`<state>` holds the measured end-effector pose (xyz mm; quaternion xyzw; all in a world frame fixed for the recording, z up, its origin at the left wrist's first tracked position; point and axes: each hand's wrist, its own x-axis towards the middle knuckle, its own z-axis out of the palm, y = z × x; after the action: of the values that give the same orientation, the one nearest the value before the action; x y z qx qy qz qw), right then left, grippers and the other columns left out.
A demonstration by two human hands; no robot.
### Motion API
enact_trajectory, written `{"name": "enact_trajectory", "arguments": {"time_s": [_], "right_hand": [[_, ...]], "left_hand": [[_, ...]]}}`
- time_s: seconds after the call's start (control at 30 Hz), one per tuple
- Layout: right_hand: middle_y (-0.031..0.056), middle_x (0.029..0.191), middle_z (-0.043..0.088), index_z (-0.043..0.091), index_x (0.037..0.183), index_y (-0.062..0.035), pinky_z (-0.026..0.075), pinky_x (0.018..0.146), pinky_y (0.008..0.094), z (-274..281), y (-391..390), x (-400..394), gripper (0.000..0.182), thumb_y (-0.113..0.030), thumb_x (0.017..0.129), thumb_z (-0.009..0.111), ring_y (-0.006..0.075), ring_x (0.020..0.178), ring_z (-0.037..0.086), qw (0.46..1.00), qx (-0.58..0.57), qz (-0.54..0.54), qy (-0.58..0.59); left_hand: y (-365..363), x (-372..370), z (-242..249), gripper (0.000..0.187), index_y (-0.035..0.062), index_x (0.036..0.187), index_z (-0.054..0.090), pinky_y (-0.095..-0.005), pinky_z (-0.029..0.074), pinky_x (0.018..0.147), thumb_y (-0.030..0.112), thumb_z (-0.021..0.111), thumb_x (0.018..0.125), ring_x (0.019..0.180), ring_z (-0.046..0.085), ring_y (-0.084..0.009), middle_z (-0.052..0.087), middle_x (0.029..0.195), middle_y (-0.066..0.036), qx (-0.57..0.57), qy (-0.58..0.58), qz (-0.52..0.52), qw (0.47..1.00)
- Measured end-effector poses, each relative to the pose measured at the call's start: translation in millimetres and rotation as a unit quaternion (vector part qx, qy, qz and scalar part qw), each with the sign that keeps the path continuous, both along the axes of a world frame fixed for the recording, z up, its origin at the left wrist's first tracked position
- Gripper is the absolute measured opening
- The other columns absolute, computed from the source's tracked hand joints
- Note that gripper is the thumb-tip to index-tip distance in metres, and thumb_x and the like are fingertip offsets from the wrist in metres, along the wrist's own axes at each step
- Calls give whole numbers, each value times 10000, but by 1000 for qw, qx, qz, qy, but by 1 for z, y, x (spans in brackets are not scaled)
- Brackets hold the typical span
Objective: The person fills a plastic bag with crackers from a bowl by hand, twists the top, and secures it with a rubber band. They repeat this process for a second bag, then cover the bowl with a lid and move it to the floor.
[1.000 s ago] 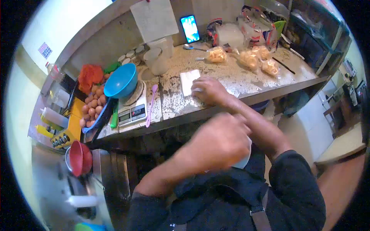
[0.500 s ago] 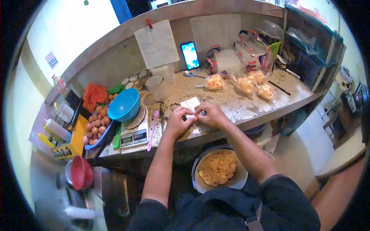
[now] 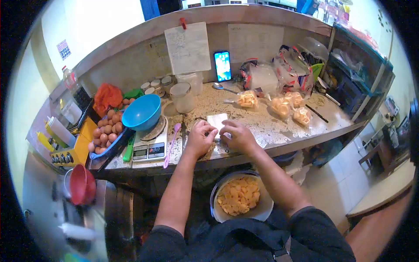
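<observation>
My left hand (image 3: 201,139) is over the front of the worktop, its fingers curled and the thumb against the index finger. What it pinches, if anything, I cannot tell. Facing it, my right hand (image 3: 239,138) has its index finger and thumb apart, the fingers bent. A narrow gap separates the two hands, and a pale, shiny patch shows by the right fingertips. Just beyond them lies a flat white stack (image 3: 217,119), its near edge partly hidden by my fingers. Below the counter, in front of my body, a bucket (image 3: 264,212) holds yellow-orange pieces (image 3: 239,196).
Left of my hands are a pink spoon (image 3: 173,145), a kitchen scale (image 3: 149,151) bearing a blue bowl (image 3: 142,112), and eggs (image 3: 105,132). Filled clear bags (image 3: 279,107) lie back right, near a black stick (image 3: 317,113). A lit phone (image 3: 222,66) leans against the back wall.
My hands have moved slightly apart; earlier their fingertips met around something small and whitish. The right index finger has lifted away from the thumb. The whole view has shifted a little.
</observation>
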<state>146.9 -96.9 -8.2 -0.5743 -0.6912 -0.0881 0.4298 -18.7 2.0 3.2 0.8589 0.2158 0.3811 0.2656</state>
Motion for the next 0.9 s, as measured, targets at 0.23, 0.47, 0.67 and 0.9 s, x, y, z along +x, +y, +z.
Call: {"name": "enact_trajectory", "arguments": {"time_s": [0.23,0.47,0.67,0.9], "right_hand": [[136,1107,654,716,967,-141,546,797,383,-6,-5,-5,187,-140,781,699,305,952,660,998,35,-33,-38],[133,1081,663,708,1008,-132,552,766,388,-12,-4,-3,210,-140,802,668,305,913,667,995,30,-54,-73],[115,1110,652,702,1015,-111,549,768,393,-7,-6,-6,211,-161,817,649,295,922,663,997,-23,-48,-59],[116,1070,640,633,888,-64,537,745,411,-2,-4,-10,102,-155,845,620,318,882,649,991,-89,-89,-50]], "left_hand": [[-5,-2,6,136,17,828,702,-357,484,736,151,676,827,824,609,-267,630,826,-120,26,-22,-4,999],[-3,-1,4,119,16,878,703,-350,498,713,115,661,827,806,632,-261,644,853,-126,38,-12,-8,999],[-11,0,7,87,16,864,676,-335,509,650,35,622,799,769,640,-254,643,802,-127,29,-62,29,997],[-2,2,-3,125,26,860,679,-385,502,775,37,619,751,843,625,-304,646,845,-134,112,-14,-26,993]]}}
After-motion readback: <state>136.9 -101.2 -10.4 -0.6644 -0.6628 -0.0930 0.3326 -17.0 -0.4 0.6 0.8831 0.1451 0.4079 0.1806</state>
